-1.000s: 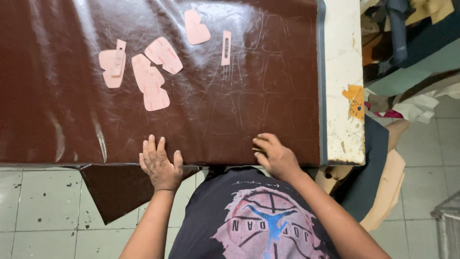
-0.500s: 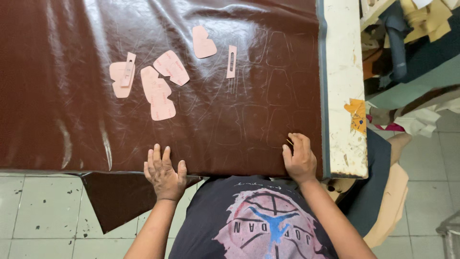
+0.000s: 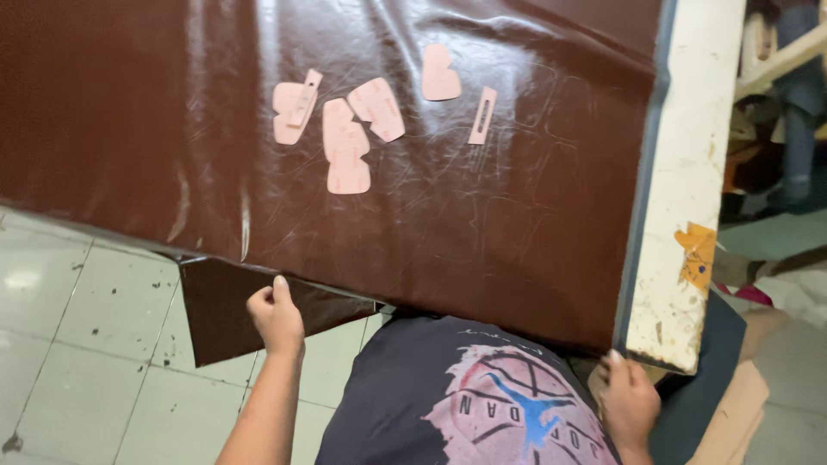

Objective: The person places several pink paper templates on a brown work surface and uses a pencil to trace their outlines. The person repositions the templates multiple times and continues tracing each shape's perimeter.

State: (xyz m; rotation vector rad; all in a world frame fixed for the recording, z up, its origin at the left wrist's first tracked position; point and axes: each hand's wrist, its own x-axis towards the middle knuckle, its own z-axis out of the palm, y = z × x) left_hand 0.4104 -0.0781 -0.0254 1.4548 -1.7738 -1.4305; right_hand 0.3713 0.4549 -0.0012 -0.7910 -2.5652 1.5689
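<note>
Best done by keeping the big brown leather sheet [image 3: 345,129] flat on the desk [image 3: 689,172] and pulling evenly at both near corners, so that the pink pattern pieces [image 3: 349,146] lying loose on top stay put; worth easing any wrinkle out toward the white desk edge rather than tugging sharply. Left hand [image 3: 277,317] down at the near edge, fingers curled, apparently pinching the hanging flap [image 3: 233,319] where it drops toward the tiled floor [image 3: 77,344]; grip looks closed on the leather, though the fingertips are hidden behind the edge. Right hand [image 3: 629,403] under the chipped near corner of the desk, fingers bent up against it; cannot tell whether it has hold of the sheet or only touches the desk. Leather spread over nearly the whole top, glossy side up.
</note>
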